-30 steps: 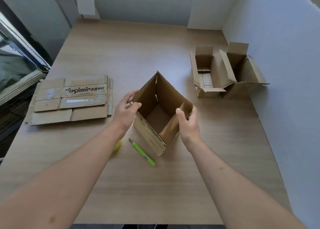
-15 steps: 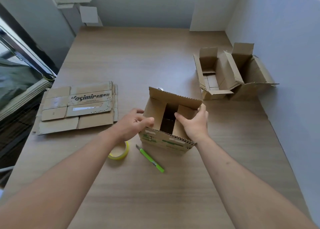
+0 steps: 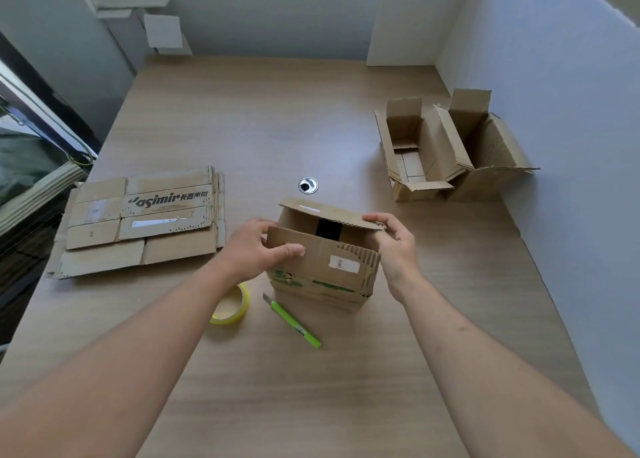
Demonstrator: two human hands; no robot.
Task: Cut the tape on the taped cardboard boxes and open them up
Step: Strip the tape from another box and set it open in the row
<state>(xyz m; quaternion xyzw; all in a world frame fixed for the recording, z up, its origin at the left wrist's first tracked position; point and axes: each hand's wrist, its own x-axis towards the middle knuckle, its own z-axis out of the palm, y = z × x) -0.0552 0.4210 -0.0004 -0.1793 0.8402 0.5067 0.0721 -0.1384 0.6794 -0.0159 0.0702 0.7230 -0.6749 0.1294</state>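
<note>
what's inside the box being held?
Only a dark gap shows between the flaps of the box; nothing is visible in it. The flaps and both hands, left and right, cover the rest of the interior.

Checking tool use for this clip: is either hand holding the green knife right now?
No, the green knife lies on the table beside the tape roll, while both hands, left and right, hold the box.
</note>
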